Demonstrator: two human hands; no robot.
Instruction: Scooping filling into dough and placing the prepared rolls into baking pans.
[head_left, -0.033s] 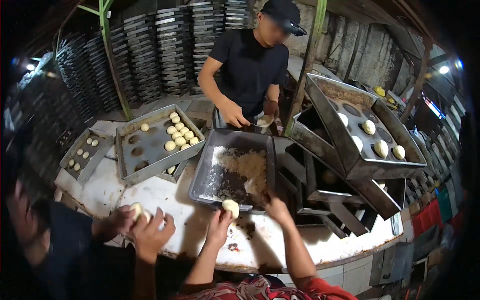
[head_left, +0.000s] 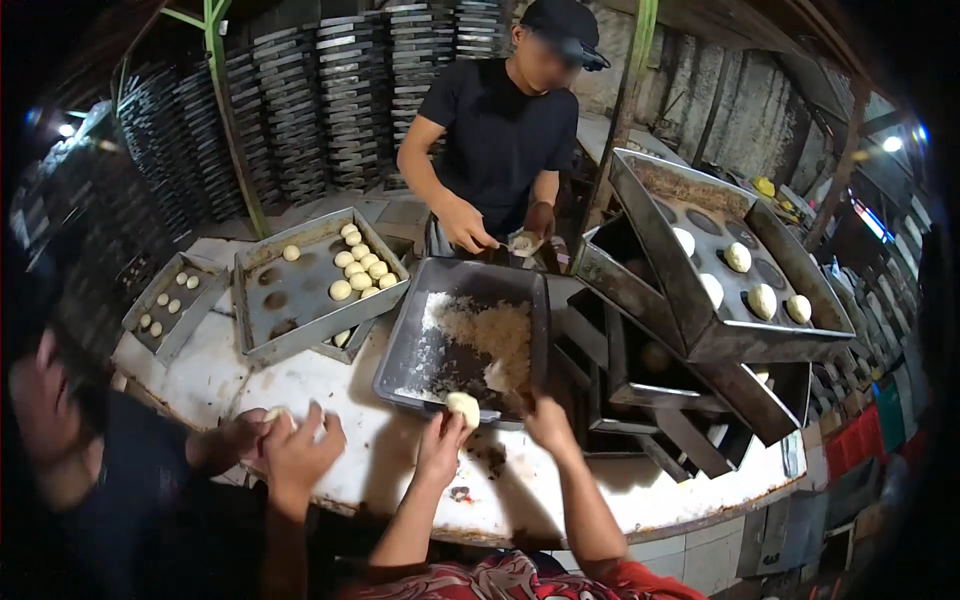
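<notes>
Two hands at frame centre-bottom: left hand [head_left: 442, 440] fingers clamp one dough ball [head_left: 463, 408]; right hand [head_left: 548, 420] at filling tray [head_left: 400, 350] (fingers' state unclear). Nothing moved vs earlier.

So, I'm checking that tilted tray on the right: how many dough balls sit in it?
5 dough balls in the tilted tray: one at upper left, one right of it, one below the first, two toward the lower right corner. The near wall may hide others.
</notes>
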